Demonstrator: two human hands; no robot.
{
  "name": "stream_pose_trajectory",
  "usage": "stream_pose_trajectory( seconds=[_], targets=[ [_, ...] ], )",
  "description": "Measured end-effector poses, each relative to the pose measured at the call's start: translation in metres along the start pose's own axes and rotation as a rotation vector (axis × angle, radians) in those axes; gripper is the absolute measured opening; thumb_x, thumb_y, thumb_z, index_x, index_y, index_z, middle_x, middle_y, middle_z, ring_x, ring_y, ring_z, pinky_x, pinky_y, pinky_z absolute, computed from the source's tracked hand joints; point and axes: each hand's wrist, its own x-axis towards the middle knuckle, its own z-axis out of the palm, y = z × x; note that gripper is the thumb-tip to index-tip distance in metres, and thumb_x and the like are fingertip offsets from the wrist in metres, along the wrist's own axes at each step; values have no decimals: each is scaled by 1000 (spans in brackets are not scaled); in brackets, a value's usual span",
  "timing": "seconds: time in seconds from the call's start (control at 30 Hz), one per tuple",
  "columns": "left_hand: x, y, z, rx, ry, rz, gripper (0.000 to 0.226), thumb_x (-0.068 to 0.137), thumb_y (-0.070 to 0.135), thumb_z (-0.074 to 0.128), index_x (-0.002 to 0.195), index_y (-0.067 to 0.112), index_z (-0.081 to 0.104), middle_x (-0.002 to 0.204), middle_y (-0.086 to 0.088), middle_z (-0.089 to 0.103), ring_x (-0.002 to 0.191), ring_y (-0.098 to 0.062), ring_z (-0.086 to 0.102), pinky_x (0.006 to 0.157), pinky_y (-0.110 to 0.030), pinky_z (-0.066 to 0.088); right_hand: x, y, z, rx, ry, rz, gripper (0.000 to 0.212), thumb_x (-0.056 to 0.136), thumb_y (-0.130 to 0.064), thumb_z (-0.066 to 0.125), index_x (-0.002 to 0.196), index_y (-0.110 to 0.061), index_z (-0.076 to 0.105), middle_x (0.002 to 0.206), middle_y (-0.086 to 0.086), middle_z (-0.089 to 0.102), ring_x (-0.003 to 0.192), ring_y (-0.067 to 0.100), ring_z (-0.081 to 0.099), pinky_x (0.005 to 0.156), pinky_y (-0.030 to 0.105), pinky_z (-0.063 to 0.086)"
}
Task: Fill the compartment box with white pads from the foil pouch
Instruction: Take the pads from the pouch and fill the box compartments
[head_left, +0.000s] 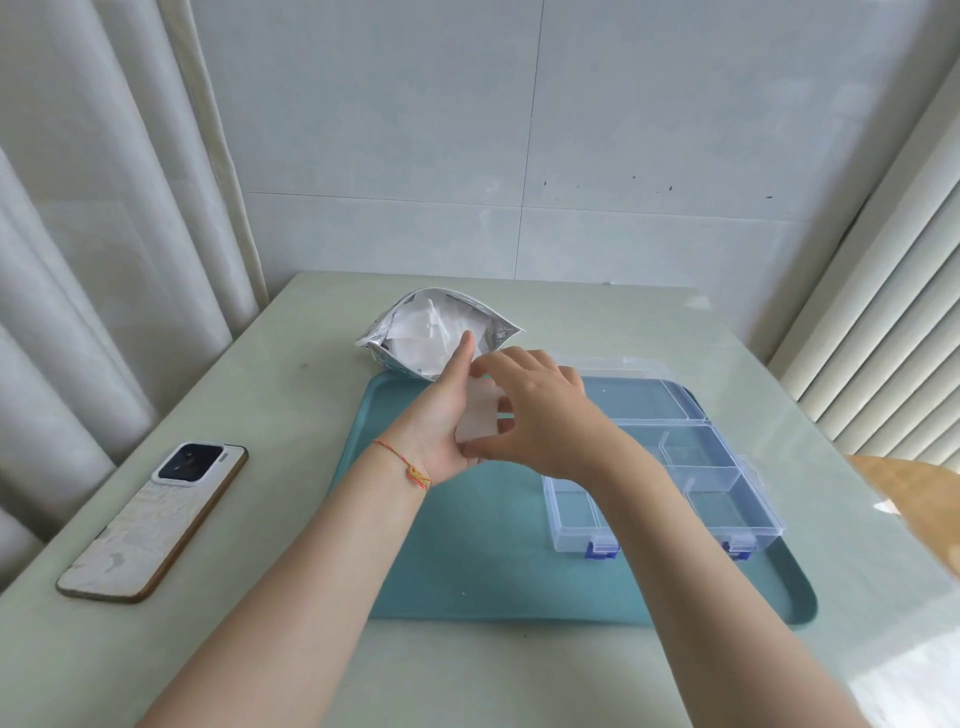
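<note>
Both hands meet above the far-left part of the teal tray (467, 561), which lies on the pale green bench (260, 395) toward its right side. The left hand (447, 415) is held palm-up and nearly flat, its fingers (464, 349) straight and pointing at the foil pouch, with a stack of white pads (480, 410) lying against the palm. The right hand (540, 415) reaches across from the right, its fingers curled, thumb and forefinger pinching the near edge of that stack. A thin red and yellow string (410, 465) circles the left wrist.

The foil pouch (384, 338) sits on the bench just beyond the tray's far-left corner, its mouth gaping toward the person and more white pads showing inside. The clear compartment box (727, 493) rests on the right half of the tray, lid swung open toward the far edge, blue latches (602, 551) on its near wall. The compartments that can be seen look bare; the right forearm hides part of the box.

A phone (150, 519) lies face down near the left edge of the bench, well apart from the tray. Pale curtains (104, 208) hang to the left, a tiled wall (519, 130) stands behind, and slatted blinds (893, 332) run along the right.
</note>
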Motion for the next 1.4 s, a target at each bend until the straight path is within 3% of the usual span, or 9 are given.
stream_pose_trajectory(
  seconds=[0.23,0.33,0.47,0.6,0.77,0.93,1.07,1.17,1.4],
  targets=[
    [-2,6,-6,-9,-25,12,72,93,72,27,98,13,68,80,-2,67,69,-17,67,57,-25,54,-1,0,1,-59,9,-6,72,72,-59,73,132,-32,46,124,-10,46,118,16,38,98,35,28],
    [0,9,-12,-48,36,36,71,89,75,36,110,12,61,75,-5,59,65,-18,62,53,-27,52,-1,-1,-2,-3,24,5,88,64,-62,78,138,-33,40,129,-10,44,122,14,36,98,33,26],
    [0,9,-12,-77,18,66,67,88,76,36,90,15,63,71,-3,54,60,-17,54,55,-27,52,-1,-2,-1,-42,20,15,82,65,-58,78,136,-35,42,126,-10,43,123,14,35,98,33,27],
    [0,8,-10,-36,-45,65,71,92,73,26,93,15,68,73,-3,66,64,-16,66,55,-24,53,-1,-1,2,-54,63,3,70,71,-56,75,133,-35,49,129,-8,43,124,16,36,100,35,28],
    [-2,6,-10,-11,-49,34,69,87,79,31,84,18,64,74,0,55,66,-14,56,53,-23,46,-2,-4,-4,-15,4,13,83,63,-61,79,135,-34,46,135,-7,39,127,14,31,104,35,25],
    [2,4,-11,-63,-92,-26,87,77,89,30,113,17,63,93,-5,55,86,-18,52,64,-29,42,-4,-1,-14,182,26,19,67,71,-55,78,130,-37,51,128,-11,44,122,9,37,97,29,24],
    [3,3,-9,-171,-139,-10,91,80,86,32,127,13,58,113,-11,51,115,-26,43,85,-32,40,-6,-3,-12,165,-7,-4,71,68,-52,81,130,-44,49,127,-14,44,122,9,35,98,30,23],
    [5,3,-9,-191,-143,23,87,84,83,27,120,13,63,111,-10,51,117,-27,38,86,-32,38,-5,-4,-9,145,-8,-11,66,69,-50,80,127,-45,51,127,-12,43,121,10,35,99,31,25],
    [3,4,-12,-248,-107,-22,95,80,86,35,138,14,54,115,-6,51,111,-21,42,85,-29,41,-6,-5,-14,188,12,-12,71,67,-52,81,129,-52,46,127,-12,43,125,11,36,103,33,25]
  ],
)
